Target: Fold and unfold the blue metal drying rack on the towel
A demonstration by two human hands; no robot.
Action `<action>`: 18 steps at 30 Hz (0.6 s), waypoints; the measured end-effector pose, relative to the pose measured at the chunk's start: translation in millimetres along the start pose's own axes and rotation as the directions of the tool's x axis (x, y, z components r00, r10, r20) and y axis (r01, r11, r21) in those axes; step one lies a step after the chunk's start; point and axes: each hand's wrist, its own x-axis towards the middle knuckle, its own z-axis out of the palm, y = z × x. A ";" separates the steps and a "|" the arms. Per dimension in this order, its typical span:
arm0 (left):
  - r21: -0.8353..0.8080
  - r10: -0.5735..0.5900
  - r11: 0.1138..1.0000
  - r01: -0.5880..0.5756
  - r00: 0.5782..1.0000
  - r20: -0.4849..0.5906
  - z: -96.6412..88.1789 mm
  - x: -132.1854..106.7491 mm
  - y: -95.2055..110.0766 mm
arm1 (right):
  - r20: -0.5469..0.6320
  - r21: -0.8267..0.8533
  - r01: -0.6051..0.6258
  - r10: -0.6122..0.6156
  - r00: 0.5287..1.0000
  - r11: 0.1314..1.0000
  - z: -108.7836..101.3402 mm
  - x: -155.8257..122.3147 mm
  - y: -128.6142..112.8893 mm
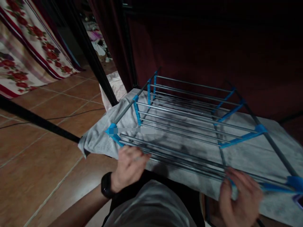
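Observation:
A rack of thin grey metal rods with blue plastic joints [201,118] lies across a grey cloth-covered surface in front of me. My left hand [130,164], with a black band on the wrist, is closed over the front rods near the rack's left blue corner piece [111,129]. Farther right, my right hand [241,195] curls its fingers and thumb around the same front rods, near the right end. Both palms hide the bits of rod beneath them.
Grey cloth [99,142] hangs over the surface's left corner. Dark frame poles [92,53] rise at the left, and a dark red curtain [189,53] stands behind the rack. A thin cable [71,116] crosses the tiled floor [47,151]. Flowered fabric [30,47] hangs at upper left.

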 end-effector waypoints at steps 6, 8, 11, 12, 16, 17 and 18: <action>-0.386 -0.796 0.588 0.711 0.593 -0.120 -19.3 36.6 -68.6 | 0.283 -0.143 0.560 -0.509 0.813 0.816 38.8 49.5 -67.2; -0.513 -0.824 0.404 0.758 0.545 0.156 -16.5 39.8 -80.9 | 0.330 -0.166 0.620 -0.550 0.768 0.766 42.8 53.8 -68.1; -0.659 -0.775 0.168 0.733 0.511 0.371 -12.1 39.5 -84.4 | 0.315 -0.162 0.660 -0.596 0.739 0.733 40.2 55.6 -61.2; -0.670 -0.767 0.136 0.730 0.505 0.395 -11.2 39.1 -83.7 | 0.296 -0.157 0.666 -0.609 0.736 0.729 38.4 55.7 -59.4; -0.600 -0.797 0.214 0.771 0.493 0.350 -9.4 37.1 -83.6 | 0.236 -0.144 0.668 -0.630 0.739 0.730 33.0 54.8 -59.3; -0.590 -0.802 0.237 0.771 0.498 0.329 -9.1 36.7 -84.4 | 0.227 -0.146 0.667 -0.631 0.742 0.731 32.2 54.4 -60.4; -0.587 -0.805 0.251 0.769 0.503 0.315 -8.9 36.3 -85.1 | 0.220 -0.148 0.665 -0.632 0.743 0.732 31.5 54.0 -61.4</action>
